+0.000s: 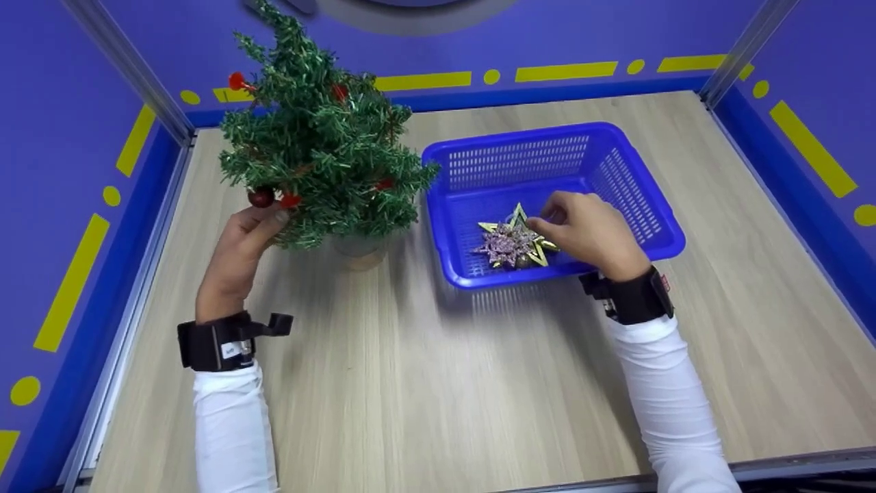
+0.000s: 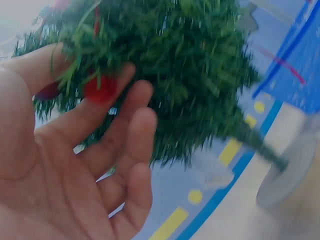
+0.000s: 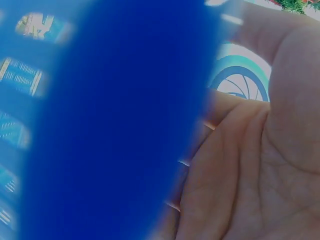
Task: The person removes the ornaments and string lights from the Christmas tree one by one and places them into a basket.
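A small green artificial Christmas tree with red ornaments stands at the left. My left hand is at its lower left branches, beside a dark red ball and a bright red ornament. In the left wrist view the fingers are loosely bent and the foliage partly covers the thumb. My right hand reaches into a blue basket, fingers bent over a gold star ornament and a pink glittery snowflake ornament. Basket wall blocks the right wrist view, so its fingertips' contact is hidden.
The tree's round base rests on the wooden table, left of the basket. Blue panels with yellow marks stand behind and at both sides. A metal rail runs along the front edge.
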The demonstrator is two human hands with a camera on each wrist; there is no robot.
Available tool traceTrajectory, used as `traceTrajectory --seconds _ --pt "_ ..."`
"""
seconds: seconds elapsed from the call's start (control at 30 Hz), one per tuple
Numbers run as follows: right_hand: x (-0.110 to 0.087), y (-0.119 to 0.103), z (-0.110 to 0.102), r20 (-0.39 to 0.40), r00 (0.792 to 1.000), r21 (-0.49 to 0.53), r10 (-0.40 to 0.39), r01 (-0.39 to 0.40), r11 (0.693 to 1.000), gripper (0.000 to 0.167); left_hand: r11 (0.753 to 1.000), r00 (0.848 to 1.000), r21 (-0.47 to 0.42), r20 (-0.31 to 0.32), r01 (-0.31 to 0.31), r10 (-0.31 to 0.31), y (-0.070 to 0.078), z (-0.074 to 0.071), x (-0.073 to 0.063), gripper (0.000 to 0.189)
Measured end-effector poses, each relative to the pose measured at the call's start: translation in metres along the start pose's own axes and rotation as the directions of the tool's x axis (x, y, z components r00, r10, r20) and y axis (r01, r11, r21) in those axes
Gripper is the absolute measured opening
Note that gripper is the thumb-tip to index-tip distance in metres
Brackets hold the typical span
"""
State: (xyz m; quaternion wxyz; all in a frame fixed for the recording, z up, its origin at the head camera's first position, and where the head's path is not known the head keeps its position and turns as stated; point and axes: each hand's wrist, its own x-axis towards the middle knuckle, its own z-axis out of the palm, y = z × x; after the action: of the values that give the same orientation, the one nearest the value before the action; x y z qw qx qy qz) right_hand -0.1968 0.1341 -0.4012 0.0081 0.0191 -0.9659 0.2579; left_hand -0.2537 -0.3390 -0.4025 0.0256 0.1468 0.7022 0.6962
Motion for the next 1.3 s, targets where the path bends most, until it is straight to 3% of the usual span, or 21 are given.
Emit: traceTrajectory --seconds 0.1,0.2,0.27,0.33,0.4,0.53,0.63,0.77,0.93,1.03,1.1,1.2,1.3 --pt "0.000 -0.001 0.000 -0.003 1.000 0.001 -0.003 0.003 1.000 0.040 0.999 0.991 0.030 -0.130 0.016 -0.012 -0.004 -0.008 0.003 0.015" --pt "0.000 -0.001 0.001 0.001 1.000 0.003 -0.001 0.001 1.000 0.039 0.998 0.966 0.067 -0.257 0.015 0.002 -0.008 -0.008 0.008 0.011" --pt "0.001 -0.001 0.002 0.002 1.000 0.001 0.000 0.000 1.000 0.038 0.996 0.956 0.091 -0.291 -0.005 0.031 -0.010 -0.003 0.012 0.027" --pt "0.001 -0.001 0.003 -0.004 1.000 -0.006 -0.001 0.001 1.000 0.036 0.996 0.949 0.084 -0.307 -0.043 0.067 -0.011 0.004 0.016 0.031" --pt "0.001 -0.001 0.004 -0.009 1.000 -0.012 -0.005 0.005 1.000 0.035 0.995 0.941 0.048 -0.323 -0.090 0.100 -0.013 0.012 0.020 0.031" --pt "0.001 -0.002 0.005 -0.019 1.000 -0.013 -0.013 0.012 1.000 0.033 0.975 0.903 -0.071 -0.397 -0.209 0.164 -0.016 0.023 0.026 0.016" --pt "0.001 -0.002 0.005 -0.021 1.000 -0.006 -0.021 0.021 1.000 0.032 0.951 0.887 -0.141 -0.419 -0.277 0.196 -0.016 0.028 0.028 0.014" --pt "0.001 -0.004 0.005 -0.019 0.999 -0.008 -0.029 0.029 1.000 0.031 0.938 0.868 -0.158 -0.451 -0.307 0.208 -0.017 0.031 0.029 0.008" --pt "0.001 -0.007 0.005 -0.021 0.999 -0.019 -0.037 0.037 0.999 0.029 0.930 0.807 -0.087 -0.530 -0.358 0.261 -0.019 0.033 0.029 0.015" --pt "0.001 -0.009 0.006 -0.014 0.999 -0.022 -0.038 0.037 0.999 0.031 0.909 0.759 -0.036 -0.563 -0.416 0.326 -0.021 0.035 0.028 0.014" --pt "0.002 -0.010 0.008 -0.006 0.999 -0.026 -0.033 0.033 0.999 0.032 0.893 0.741 -0.015 -0.565 -0.450 0.364 -0.023 0.036 0.026 0.011" --pt "0.002 -0.011 0.010 0.005 1.000 -0.028 -0.028 0.028 0.999 0.033 0.871 0.732 -0.004 -0.544 -0.491 0.410 -0.025 0.036 0.023 0.013" --pt "0.002 -0.012 0.011 0.001 0.999 -0.031 -0.033 0.033 0.999 0.032 0.856 0.744 -0.015 -0.503 -0.516 0.440 -0.028 0.034 0.020 0.017"
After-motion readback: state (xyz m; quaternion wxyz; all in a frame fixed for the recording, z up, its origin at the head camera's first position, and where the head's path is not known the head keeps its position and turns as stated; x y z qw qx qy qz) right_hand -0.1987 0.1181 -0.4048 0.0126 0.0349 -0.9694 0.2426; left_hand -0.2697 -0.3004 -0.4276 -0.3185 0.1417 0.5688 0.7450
